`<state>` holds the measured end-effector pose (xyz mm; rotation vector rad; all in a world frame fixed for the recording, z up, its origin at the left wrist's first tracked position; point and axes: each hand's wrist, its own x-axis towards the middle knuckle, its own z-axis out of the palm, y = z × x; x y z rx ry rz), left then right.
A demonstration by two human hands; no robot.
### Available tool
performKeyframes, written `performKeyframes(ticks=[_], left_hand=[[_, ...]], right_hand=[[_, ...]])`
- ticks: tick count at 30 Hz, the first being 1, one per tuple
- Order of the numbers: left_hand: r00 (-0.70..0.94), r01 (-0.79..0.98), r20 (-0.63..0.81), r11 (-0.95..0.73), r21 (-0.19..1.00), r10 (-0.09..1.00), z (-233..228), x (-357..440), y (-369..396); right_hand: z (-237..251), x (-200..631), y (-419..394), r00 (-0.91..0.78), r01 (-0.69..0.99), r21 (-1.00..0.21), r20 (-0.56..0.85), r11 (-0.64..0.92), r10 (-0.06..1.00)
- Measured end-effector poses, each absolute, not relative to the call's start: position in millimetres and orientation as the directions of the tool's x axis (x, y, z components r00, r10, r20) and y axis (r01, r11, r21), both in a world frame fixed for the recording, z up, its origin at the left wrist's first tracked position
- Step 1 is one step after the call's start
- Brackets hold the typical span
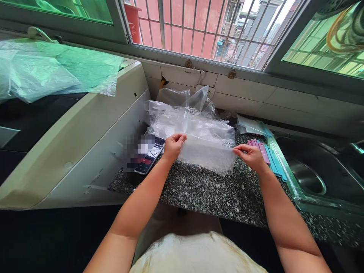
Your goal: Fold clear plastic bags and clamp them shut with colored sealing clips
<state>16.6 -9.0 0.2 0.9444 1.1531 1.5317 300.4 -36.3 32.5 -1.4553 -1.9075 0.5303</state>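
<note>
A clear plastic bag [206, 153] is stretched between my two hands, above the speckled countertop. Pinching its upper left corner is my left hand [174, 146], thumb against the fingers. My right hand [250, 155] grips the right corner the same way. Just behind the bag lies a heap of crumpled clear plastic bags [193, 119] against the wall. To the right of my right hand sits a row of pink and teal plastic strips [269, 157], possibly bag clips. A phone [149, 155] rests at an angle left of my left hand, its screen partly blurred.
The dark speckled countertop [204, 193] ends at a front edge near my body. At right is a metal sink [313, 159]. A white washing-machine-like appliance [113, 125] stands at left, with plastic sheets [62, 68] on top. Behind is a barred window [199, 30].
</note>
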Motion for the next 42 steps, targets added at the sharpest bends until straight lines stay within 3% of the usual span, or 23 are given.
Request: performKeyframes(ticks=[7,21,36,42], left_hand=[[-0.219,-0.245,0.032,-0.087,0.966,0.975,-1.3,17.3,-8.5],[-0.097,-0.182,0.055,-0.072,0.981,0.994,-0.3,20.1,-13.8],[-0.079,-0.13,0.087,-0.097,0.987,0.993,-1.9,21.6,-13.4],[-0.059,-0.083,0.107,-0.112,0.99,0.993,-2.5,22.2,-13.8]], right_hand=[[31.8,304.9,-36.0,-0.177,0.668,-0.685,0.233,0.29,0.956],[30.4,296.4,-37.4,-0.401,0.667,-0.623,0.161,0.408,0.902],[30.8,299.3,-36.8,-0.422,0.684,-0.593,0.154,0.426,0.893],[33.9,298.9,-38.2,-0.43,0.697,-0.606,0.075,0.384,0.9]])
